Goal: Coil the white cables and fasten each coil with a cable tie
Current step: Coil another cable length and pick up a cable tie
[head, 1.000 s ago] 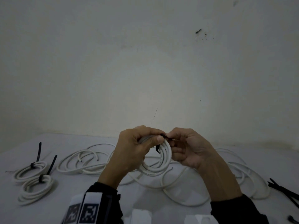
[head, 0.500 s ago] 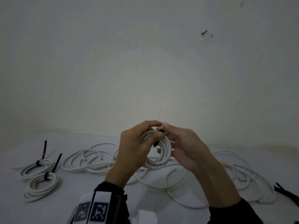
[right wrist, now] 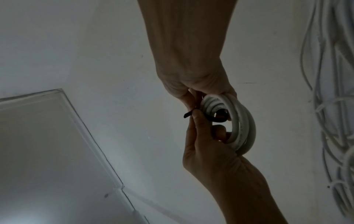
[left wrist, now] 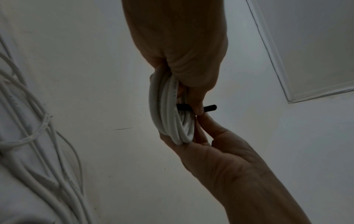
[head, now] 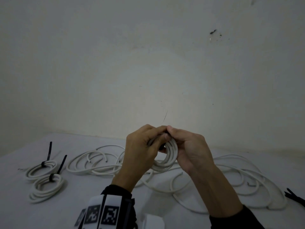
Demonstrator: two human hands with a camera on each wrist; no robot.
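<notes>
Both hands grip: left hand (head: 140,146) curled round upright coil (head: 170,154), right hand (head: 189,149) pinching black cable tie (left wrist: 209,107) poking sideways across its top (right nearer).

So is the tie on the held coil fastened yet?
Cannot tell. The black tie passes through the coil, fingers hiding its ends.

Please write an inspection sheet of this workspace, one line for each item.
Surface: pale table.
Job's things: held coil with black tie through it; two tied coils at left.
Clutter: spare ties at right edge.
Grippers: left hand grips the held coil; right hand holds the held coil too, pinching the black tie.
Cables: loose cables uncoiled.
Surroundings: bare wall.
</notes>
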